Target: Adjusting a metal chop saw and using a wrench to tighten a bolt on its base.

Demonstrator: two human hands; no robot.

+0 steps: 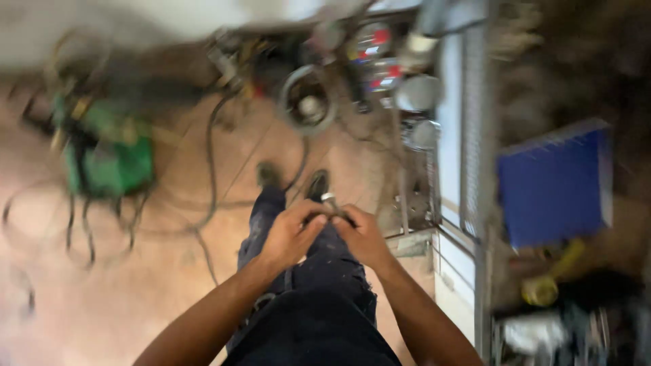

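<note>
At frame centre the left hand (290,234) and right hand (363,235) meet, both clasping a small metal piece (330,200) between them — too blurred to identify. A blue rectangular box (553,183) sits at right, a green machine (112,156) at upper left.
</note>
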